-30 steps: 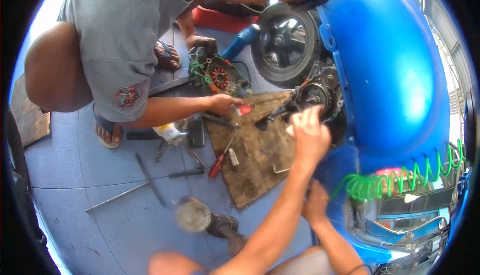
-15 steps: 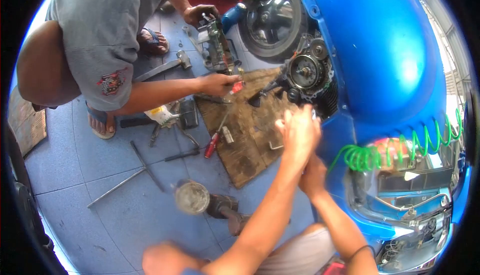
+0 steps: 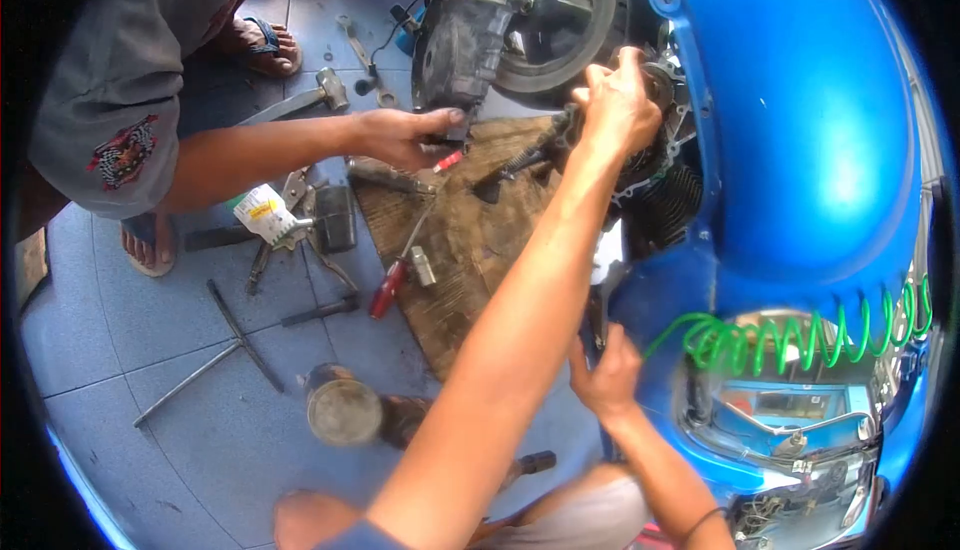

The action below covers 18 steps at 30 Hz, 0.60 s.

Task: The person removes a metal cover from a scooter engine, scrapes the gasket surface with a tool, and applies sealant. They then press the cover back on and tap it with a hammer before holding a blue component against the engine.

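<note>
My left hand (image 3: 622, 105) reaches up to the exposed engine (image 3: 668, 165) under the blue body panel. Its fingers are bent over the round parts there, and what they grip is hidden. Lower down, my right hand (image 3: 607, 375) is closed round a dark air tool (image 3: 597, 315), mostly covered by the fingers. A green coiled hose (image 3: 740, 342) runs towards that hand. Across from me, a co-worker's hands (image 3: 410, 135) hold a metal engine cover (image 3: 465, 45) on edge.
A wheel (image 3: 560, 25) stands behind the engine. Stained cardboard (image 3: 470, 250) lies on the floor with a red-handled screwdriver (image 3: 390, 288) and a socket (image 3: 424, 266). Left are a hammer (image 3: 300, 98), a T-handle wrench (image 3: 240, 340) and a can (image 3: 345, 412). The blue panel (image 3: 800, 130) bounds the right.
My left hand has moved up from beside my right hand to the engine. My right hand has shifted slightly lower. The co-worker has turned the engine cover, and the view has shifted.
</note>
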### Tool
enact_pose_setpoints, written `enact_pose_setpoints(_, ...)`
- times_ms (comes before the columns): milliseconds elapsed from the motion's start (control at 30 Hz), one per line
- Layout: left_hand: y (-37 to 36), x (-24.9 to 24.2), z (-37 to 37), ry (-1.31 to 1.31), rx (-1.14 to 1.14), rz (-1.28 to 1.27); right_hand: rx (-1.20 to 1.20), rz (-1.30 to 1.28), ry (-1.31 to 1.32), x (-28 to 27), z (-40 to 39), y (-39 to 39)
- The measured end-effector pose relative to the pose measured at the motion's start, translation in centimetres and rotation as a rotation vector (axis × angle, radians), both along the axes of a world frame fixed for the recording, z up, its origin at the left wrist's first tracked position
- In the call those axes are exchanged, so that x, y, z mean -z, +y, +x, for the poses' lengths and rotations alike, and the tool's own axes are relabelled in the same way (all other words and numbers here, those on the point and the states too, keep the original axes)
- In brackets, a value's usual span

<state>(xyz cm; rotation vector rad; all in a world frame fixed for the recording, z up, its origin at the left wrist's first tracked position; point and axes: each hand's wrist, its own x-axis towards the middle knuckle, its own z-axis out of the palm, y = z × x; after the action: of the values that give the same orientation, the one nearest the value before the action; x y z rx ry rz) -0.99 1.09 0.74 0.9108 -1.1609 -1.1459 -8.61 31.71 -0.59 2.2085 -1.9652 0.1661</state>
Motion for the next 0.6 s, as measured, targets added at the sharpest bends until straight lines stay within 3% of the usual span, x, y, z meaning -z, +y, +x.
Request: enact_pose_setpoints(600,0.38,0.46,0.51,-0.084,-0.089,-0.154,-0.009,-0.012,0.02,0.16,-0.17,0.04)
